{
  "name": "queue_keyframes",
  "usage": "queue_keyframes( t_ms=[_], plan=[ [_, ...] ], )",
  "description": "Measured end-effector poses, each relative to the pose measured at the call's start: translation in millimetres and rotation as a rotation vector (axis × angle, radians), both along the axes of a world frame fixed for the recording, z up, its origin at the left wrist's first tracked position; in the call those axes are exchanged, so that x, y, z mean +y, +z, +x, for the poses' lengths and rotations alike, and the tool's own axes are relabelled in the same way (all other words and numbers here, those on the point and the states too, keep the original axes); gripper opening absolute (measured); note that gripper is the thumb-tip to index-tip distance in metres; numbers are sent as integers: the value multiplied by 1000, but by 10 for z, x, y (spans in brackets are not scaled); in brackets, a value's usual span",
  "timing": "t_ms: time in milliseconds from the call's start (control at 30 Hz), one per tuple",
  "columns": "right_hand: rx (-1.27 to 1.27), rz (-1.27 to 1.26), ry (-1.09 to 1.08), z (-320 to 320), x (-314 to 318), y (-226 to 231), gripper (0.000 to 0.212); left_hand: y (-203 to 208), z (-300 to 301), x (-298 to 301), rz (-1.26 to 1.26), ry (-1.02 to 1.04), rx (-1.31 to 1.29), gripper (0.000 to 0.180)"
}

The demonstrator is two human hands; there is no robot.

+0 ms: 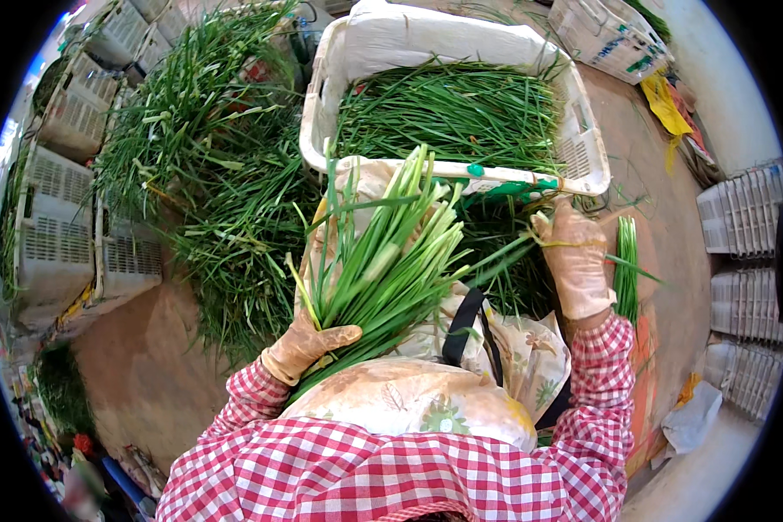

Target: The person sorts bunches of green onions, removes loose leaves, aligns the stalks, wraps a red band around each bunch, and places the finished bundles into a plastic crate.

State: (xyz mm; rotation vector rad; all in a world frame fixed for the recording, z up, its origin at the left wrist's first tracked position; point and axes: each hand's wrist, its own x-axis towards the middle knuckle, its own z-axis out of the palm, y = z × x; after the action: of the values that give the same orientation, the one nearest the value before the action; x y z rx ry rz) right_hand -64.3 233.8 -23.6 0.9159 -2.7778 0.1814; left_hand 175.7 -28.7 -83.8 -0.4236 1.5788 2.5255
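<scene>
Floor [135,357], brown, running under everything I view through the head camera. One large heap of loose green stalks [226,174], tangled, left of centre. One white crate [320,96], top centre, its liner folded over the back wall, with cut stalks [452,113] laid inside; green patches [531,185] on its near rim may carry print, but I cannot read it. Pale crates [54,226] along the left, more crates [748,304] on the right; a further crate [613,39] at upper right bears green and blue marks, too small for me to read. One apron [418,391], pale, stained, with leaf motifs, across the lap. One bundle of stalks [383,270], lying over the apron, pale ends up and right, greener ends under the left hand [309,348], whose gloved fingers are wrapped round its lower part. One upright bunch [626,270], thin, just beside the right wrist. One right hand [576,261], gloved, right of the bundle and apart from it, near the crate's front corner, fingers curled, pinching a few thin leaves [509,250]. One yellow band [574,244], across that glove.
</scene>
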Motion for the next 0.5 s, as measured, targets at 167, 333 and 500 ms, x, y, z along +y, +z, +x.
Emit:
queue_keyframes(
  t_ms=[167,333,500],
  plan=[
    [-38,-279,342,273,-607,249,34,64,49,89,-165,-54,38,68],
    [-504,-462,372,251,-714,-106,21,72,100,177,15,-7,-31,54],
    [-1161,-1001,268,-185,40,476,32,-98,189,15,-117,-108,12,46]
  ],
)
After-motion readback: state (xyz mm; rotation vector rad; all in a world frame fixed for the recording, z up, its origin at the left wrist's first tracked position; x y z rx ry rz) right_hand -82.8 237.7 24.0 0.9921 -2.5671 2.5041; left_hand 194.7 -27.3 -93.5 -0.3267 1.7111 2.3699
